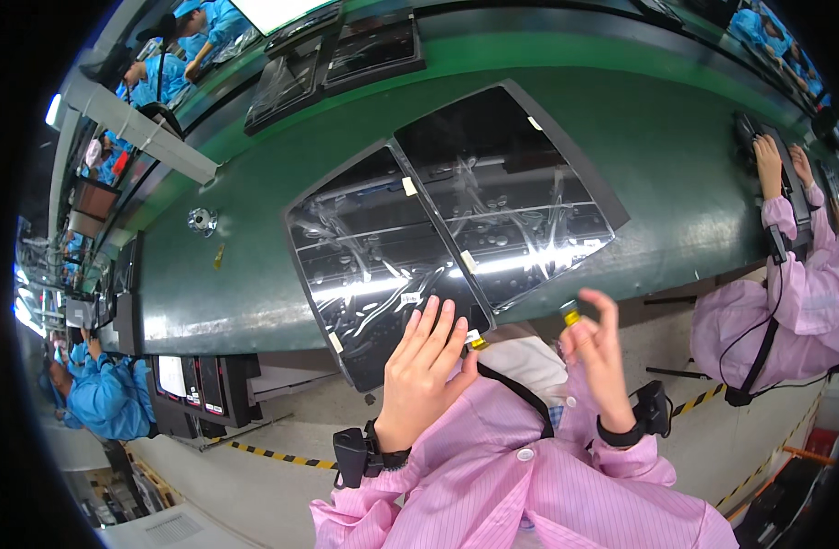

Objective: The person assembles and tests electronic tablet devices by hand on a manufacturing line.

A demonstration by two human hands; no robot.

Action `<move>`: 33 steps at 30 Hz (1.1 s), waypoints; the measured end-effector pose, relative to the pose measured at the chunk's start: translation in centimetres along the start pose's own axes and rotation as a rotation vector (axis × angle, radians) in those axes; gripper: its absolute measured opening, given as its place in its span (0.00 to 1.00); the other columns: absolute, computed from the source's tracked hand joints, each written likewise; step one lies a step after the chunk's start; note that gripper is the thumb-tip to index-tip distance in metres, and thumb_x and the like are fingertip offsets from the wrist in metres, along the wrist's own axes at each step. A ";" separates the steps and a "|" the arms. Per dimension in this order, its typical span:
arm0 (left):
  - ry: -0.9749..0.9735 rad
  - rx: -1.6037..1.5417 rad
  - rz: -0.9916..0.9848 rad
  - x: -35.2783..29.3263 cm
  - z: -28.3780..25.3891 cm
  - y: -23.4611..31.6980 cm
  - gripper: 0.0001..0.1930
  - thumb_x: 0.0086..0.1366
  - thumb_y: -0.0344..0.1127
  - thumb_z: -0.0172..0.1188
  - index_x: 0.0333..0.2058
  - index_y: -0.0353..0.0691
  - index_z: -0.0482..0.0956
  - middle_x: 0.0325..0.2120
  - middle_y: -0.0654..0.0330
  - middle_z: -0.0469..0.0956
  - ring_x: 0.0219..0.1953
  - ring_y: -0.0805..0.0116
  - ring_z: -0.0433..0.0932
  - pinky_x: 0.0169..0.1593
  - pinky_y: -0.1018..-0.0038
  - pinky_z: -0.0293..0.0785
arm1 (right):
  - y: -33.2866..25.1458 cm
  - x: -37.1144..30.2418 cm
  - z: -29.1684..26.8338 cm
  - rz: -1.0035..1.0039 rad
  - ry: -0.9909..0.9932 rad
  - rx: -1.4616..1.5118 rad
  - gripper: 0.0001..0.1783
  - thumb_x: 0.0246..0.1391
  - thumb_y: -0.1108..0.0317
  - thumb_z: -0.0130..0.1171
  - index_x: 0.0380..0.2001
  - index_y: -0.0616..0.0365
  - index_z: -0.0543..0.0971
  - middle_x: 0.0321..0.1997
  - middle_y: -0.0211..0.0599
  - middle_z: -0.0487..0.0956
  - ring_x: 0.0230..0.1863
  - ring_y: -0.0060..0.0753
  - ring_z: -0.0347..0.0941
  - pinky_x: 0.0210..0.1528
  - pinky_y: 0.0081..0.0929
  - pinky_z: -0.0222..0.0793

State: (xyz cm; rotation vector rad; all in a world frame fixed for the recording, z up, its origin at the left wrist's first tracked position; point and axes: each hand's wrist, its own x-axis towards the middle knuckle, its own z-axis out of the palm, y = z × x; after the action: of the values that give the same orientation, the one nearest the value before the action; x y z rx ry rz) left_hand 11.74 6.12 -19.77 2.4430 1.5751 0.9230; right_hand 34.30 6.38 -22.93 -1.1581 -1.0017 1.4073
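Observation:
Two dark glossy panels under wrinkled clear film lie side by side on the green table, the left panel (pixel 355 247) and the right panel (pixel 506 183). My left hand (pixel 424 371) rests with outstretched fingers on the near edge of the left panel, beside a white label. Close to its fingertips, a small yellow tab (pixel 476 341) shows at the panel's near corner. Off the table's front edge, my right hand (pixel 598 352) is raised, pinching a small yellow strip (pixel 570 316) with a dark end; its index finger is bent above it.
A small shiny metal dish (pixel 201 220) and a yellow strip (pixel 219 256) lie on the left of the green table (pixel 254 302). Dark trays with film-covered panels (pixel 373 46) stand at the back. A co-worker in pink (pixel 776 311) handles a dark panel at right.

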 end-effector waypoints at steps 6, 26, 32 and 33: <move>0.095 0.060 0.037 0.2 0.7 0.0 0.18 0.42 0.24 0.65 0.37 0.34 0.79 0.42 0.49 0.77 0.49 0.52 0.74 0.52 0.61 0.71 | -1.6 3.0 -3.4 -0.106 0.111 -0.141 0.11 0.61 0.67 0.46 0.41 0.65 0.68 0.30 0.43 0.79 0.28 0.21 0.73 0.31 0.17 0.65; 0.110 0.113 0.073 0.2 1.1 0.0 0.17 0.43 0.21 0.63 0.37 0.32 0.79 0.41 0.48 0.77 0.49 0.51 0.74 0.53 0.61 0.70 | -1.5 5.6 -2.9 -0.038 0.266 -0.071 0.15 0.59 0.59 0.50 0.28 0.61 0.74 0.23 0.37 0.80 0.22 0.17 0.73 0.18 0.10 0.56; 0.097 0.114 0.060 0.1 0.7 0.3 0.17 0.44 0.21 0.62 0.37 0.32 0.79 0.41 0.49 0.78 0.49 0.52 0.74 0.53 0.62 0.70 | -1.6 6.1 -3.5 -0.003 0.221 -0.077 0.16 0.59 0.59 0.50 0.27 0.62 0.75 0.20 0.36 0.79 0.21 0.17 0.73 0.20 0.11 0.60; 0.100 0.115 0.059 0.2 0.7 0.3 0.17 0.44 0.21 0.62 0.37 0.32 0.79 0.41 0.49 0.78 0.49 0.52 0.74 0.53 0.62 0.70 | -1.8 6.3 -4.2 0.022 0.142 -0.089 0.16 0.59 0.59 0.50 0.27 0.62 0.75 0.19 0.36 0.78 0.20 0.17 0.72 0.20 0.11 0.61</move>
State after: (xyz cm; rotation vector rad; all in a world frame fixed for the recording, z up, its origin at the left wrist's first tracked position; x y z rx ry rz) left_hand 12.47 6.28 -20.16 2.5713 1.6394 1.0058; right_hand 38.64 12.88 -22.90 -1.3194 -0.9615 1.2890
